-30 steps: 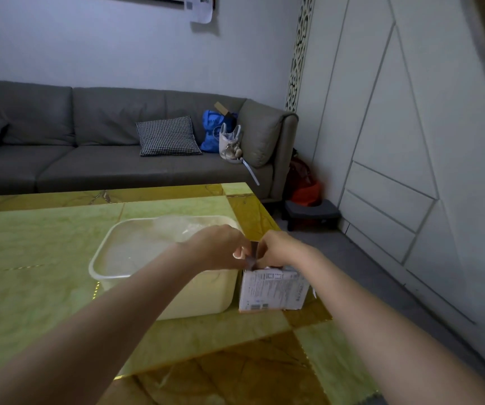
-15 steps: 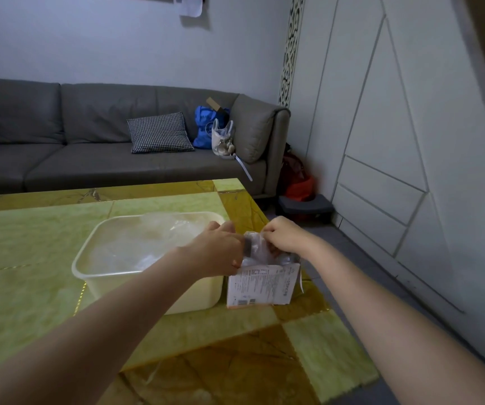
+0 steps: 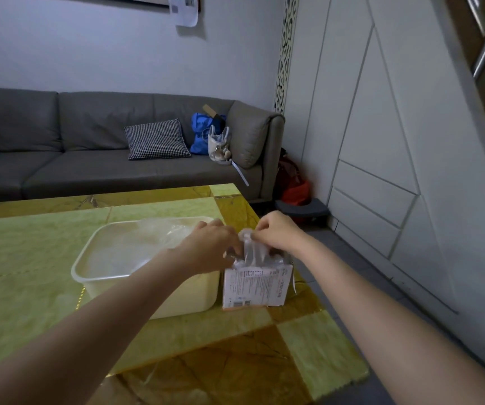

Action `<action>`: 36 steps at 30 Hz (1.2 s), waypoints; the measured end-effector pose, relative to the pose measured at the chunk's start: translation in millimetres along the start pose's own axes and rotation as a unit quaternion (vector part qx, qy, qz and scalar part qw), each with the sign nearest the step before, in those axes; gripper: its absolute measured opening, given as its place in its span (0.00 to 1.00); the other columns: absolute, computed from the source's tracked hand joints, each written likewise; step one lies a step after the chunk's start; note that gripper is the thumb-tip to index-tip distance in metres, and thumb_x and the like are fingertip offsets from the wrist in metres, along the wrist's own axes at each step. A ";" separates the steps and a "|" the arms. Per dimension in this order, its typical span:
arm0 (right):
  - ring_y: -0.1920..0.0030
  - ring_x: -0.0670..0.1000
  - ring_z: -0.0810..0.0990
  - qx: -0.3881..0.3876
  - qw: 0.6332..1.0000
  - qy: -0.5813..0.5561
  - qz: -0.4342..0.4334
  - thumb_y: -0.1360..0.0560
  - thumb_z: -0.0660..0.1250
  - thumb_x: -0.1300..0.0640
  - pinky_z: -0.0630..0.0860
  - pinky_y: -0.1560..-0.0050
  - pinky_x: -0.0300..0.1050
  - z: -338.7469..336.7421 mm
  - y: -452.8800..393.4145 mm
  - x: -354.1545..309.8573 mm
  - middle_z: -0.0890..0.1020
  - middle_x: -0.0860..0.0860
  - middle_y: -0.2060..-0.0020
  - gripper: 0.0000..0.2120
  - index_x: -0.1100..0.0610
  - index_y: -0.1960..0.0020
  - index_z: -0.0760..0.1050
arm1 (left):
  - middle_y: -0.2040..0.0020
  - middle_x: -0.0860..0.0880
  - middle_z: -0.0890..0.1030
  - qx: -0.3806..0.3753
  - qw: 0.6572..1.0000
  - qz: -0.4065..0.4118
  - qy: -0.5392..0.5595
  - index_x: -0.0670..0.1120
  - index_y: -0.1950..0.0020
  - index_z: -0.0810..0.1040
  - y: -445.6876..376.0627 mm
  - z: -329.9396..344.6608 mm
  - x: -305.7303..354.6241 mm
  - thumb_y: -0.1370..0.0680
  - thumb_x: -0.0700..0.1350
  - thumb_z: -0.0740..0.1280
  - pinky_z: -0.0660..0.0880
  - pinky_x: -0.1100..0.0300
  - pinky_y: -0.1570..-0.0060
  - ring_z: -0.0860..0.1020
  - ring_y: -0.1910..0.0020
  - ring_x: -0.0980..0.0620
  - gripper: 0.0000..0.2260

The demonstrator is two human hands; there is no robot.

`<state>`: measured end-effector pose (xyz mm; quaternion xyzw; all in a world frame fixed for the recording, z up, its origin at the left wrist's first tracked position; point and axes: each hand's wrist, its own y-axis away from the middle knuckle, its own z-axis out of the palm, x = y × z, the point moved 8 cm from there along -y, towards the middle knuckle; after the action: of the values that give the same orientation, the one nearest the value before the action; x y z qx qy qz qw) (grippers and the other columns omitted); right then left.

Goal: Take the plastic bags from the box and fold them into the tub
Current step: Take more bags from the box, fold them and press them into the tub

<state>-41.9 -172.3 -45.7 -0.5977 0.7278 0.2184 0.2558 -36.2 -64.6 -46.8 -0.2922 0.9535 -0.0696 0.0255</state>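
A small white printed box (image 3: 255, 286) stands on the table just right of a cream plastic tub (image 3: 148, 283). Clear plastic bags (image 3: 145, 244) lie crumpled inside the tub. A clear plastic bag (image 3: 250, 251) sticks up out of the box's open top. My right hand (image 3: 276, 233) pinches the top of that bag above the box. My left hand (image 3: 209, 248) grips the bag lower down at the box's left top edge, fingers curled round it. Both forearms reach in from the bottom of the view.
The yellow-green marble-pattern table (image 3: 31, 252) ends close to the right of the box. Behind it stands a grey sofa (image 3: 89, 159) with a checked cushion (image 3: 156, 140) and a blue bag (image 3: 203, 133). A white panelled wall (image 3: 381, 141) runs along the right.
The bag has come up out of the box: my right hand has lifted its top higher while my left hand stays at the box's rim.
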 end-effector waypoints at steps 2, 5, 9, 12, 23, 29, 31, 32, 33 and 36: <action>0.61 0.49 0.74 0.053 0.994 -0.090 -0.022 0.24 0.65 0.56 0.68 0.62 0.41 -19.4 2.8 -16.3 0.76 0.54 0.65 0.10 0.62 0.59 0.77 | 0.39 0.52 0.73 0.092 0.981 -0.062 0.162 0.48 0.39 0.74 -1.7 -26.1 -13.4 0.25 0.42 0.67 0.75 0.61 0.47 0.76 0.47 0.51 0.14; 0.66 0.49 0.71 0.045 0.975 -0.214 -0.043 0.25 0.62 0.59 0.66 0.62 0.44 -32.8 4.6 -40.5 0.73 0.50 0.71 0.13 0.56 0.69 0.69 | 0.41 0.55 0.70 0.121 0.870 -0.136 0.458 0.48 0.32 0.66 -0.9 -48.3 -22.0 0.25 0.36 0.66 0.76 0.68 0.65 0.77 0.59 0.51 0.23; 0.62 0.56 0.70 0.034 0.932 -0.359 -0.049 0.33 0.61 0.58 0.66 0.60 0.47 -36.8 3.5 -64.0 0.75 0.61 0.62 0.07 0.61 0.60 0.73 | 0.58 0.49 0.79 0.080 0.803 -0.158 0.569 0.44 0.47 0.75 3.1 -54.8 -16.8 0.23 0.39 0.65 0.77 0.66 0.68 0.79 0.70 0.59 0.05; 0.55 0.59 0.77 0.018 0.929 -0.367 -0.050 0.30 0.69 0.48 0.73 0.51 0.50 -36.2 3.3 -68.9 0.78 0.63 0.57 0.19 0.63 0.49 0.76 | 0.63 0.46 0.80 0.130 0.800 -0.208 0.547 0.40 0.53 0.77 9.9 -55.3 -32.6 0.23 0.41 0.65 0.77 0.67 0.71 0.78 0.74 0.60 0.05; 0.58 0.48 0.75 0.291 0.942 -0.131 -0.109 0.22 0.61 0.62 0.69 0.59 0.39 -54.6 1.8 -92.6 0.80 0.51 0.58 0.08 0.62 0.50 0.78 | 0.76 0.50 0.71 0.211 0.858 -0.247 0.396 0.42 0.66 0.75 36.1 -65.1 -92.4 0.24 0.49 0.66 0.64 0.64 0.78 0.66 0.81 0.58 0.14; 0.51 0.56 0.78 0.305 0.938 -0.094 -0.138 0.20 0.58 0.61 0.74 0.53 0.51 -30.7 -8.7 -110.0 0.81 0.59 0.53 0.09 0.64 0.48 0.74 | 0.79 0.51 0.70 0.198 0.902 -0.285 0.257 0.42 0.64 0.78 66.4 -85.8 -147.9 0.26 0.54 0.67 0.64 0.63 0.75 0.65 0.81 0.57 0.16; 0.49 0.57 0.77 0.267 0.955 -0.061 -0.116 0.20 0.58 0.60 0.74 0.50 0.51 -18.4 -20.2 -104.5 0.80 0.58 0.52 0.08 0.63 0.50 0.75 | 0.73 0.47 0.75 0.160 0.921 -0.328 0.139 0.44 0.63 0.78 83.3 -90.5 -170.6 0.26 0.55 0.67 0.68 0.61 0.71 0.72 0.75 0.52 0.15; 0.49 0.57 0.77 0.241 0.964 -0.035 -0.104 0.20 0.59 0.59 0.74 0.49 0.52 -10.6 -25.7 -100.4 0.80 0.58 0.52 0.08 0.63 0.50 0.75 | 0.69 0.45 0.78 0.145 0.916 -0.361 0.099 0.45 0.62 0.78 93.4 -90.1 -183.5 0.26 0.56 0.67 0.72 0.59 0.67 0.76 0.71 0.48 0.15; 0.48 0.57 0.77 0.215 0.972 -0.013 -0.095 0.20 0.58 0.59 0.74 0.48 0.52 -1.6 -30.0 -96.6 0.80 0.59 0.51 0.09 0.63 0.50 0.75 | 0.63 0.44 0.80 0.130 0.907 -0.395 0.064 0.45 0.58 0.78 103.4 -88.6 -194.2 0.27 0.56 0.68 0.74 0.57 0.62 0.79 0.65 0.46 0.14; 0.47 0.58 0.77 0.160 0.984 0.020 -0.075 0.20 0.57 0.60 0.73 0.50 0.50 20.6 -37.9 -84.7 0.79 0.59 0.49 0.09 0.63 0.48 0.74 | 0.46 0.43 0.77 0.114 0.905 -0.407 -0.044 0.46 0.40 0.74 110.2 -84.9 -198.6 0.25 0.52 0.67 0.72 0.54 0.56 0.78 0.50 0.41 0.17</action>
<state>10.7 -102.4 -8.5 -0.6063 0.7112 0.0671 0.3495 59.7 147.1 22.4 -0.6529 0.7351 -0.1688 0.0700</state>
